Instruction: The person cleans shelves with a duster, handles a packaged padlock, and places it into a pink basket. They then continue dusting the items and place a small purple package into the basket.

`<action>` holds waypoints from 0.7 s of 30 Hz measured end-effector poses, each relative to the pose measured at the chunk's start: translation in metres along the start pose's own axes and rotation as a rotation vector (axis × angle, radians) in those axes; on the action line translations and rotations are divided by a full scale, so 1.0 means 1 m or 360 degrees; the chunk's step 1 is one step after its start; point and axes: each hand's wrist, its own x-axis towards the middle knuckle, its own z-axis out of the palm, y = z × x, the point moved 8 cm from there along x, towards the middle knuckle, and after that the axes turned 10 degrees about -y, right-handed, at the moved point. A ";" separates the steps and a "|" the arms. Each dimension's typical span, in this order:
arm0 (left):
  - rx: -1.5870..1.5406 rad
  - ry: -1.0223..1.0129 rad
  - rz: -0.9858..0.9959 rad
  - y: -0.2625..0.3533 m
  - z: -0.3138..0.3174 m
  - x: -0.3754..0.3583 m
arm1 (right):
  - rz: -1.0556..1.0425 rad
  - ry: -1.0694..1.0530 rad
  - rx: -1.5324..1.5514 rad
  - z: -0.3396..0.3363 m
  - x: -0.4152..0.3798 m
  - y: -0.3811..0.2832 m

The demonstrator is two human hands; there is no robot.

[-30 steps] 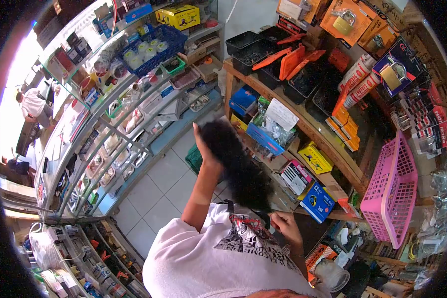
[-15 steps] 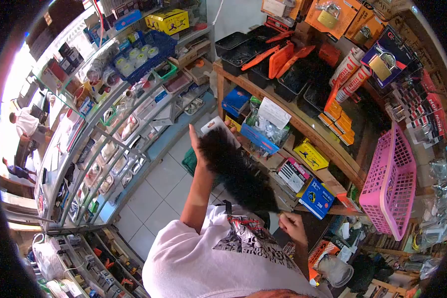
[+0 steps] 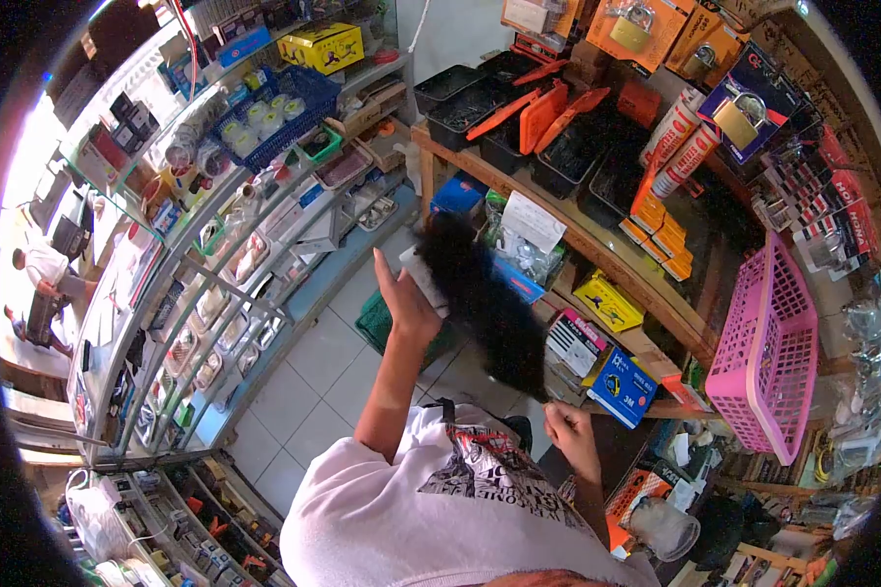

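Observation:
My right hand (image 3: 572, 436) is closed around the thin handle end of a black feather duster (image 3: 494, 313), low and right of centre. The duster's fluffy head reaches up and left toward my left hand (image 3: 411, 305). That hand grips a white package (image 3: 423, 281), with the thumb pointing up along its side. The package is tilted, and the dark feathers hide much of it. I cannot make out what is inside the package.
A wooden shelf (image 3: 568, 217) with black trays and boxes stands to the right, beside a pink basket (image 3: 765, 357). Glass display counters with metal rails (image 3: 191, 338) curve along the left. A green basket (image 3: 374, 323) sits on the tiled floor (image 3: 308, 367). Two people are outside at far left.
The duster's head has swung up and a little right over the package. The package has turned from showing its face to a more edge-on tilt. Both hands keep their grips.

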 end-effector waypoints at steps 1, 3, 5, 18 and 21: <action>0.0012 -0.0085 -0.0011 0.000 0.005 -0.001 | 0.0008 0.0001 0.0030 0.005 0.002 -0.001; -0.0081 -0.0404 0.0013 0.001 0.002 0.002 | -0.0100 -0.0027 -0.0055 0.010 0.006 -0.005; -0.0170 -0.0727 0.0028 0.003 -0.001 0.003 | -0.0123 0.0008 -0.0040 0.013 0.010 -0.007; -0.0202 -0.0495 -0.0047 0.008 -0.003 -0.004 | -0.0002 -0.0063 0.0021 0.012 0.020 -0.007; -0.0139 0.0140 0.0139 0.020 -0.030 -0.008 | 0.0049 -0.0157 0.0013 0.019 0.021 -0.012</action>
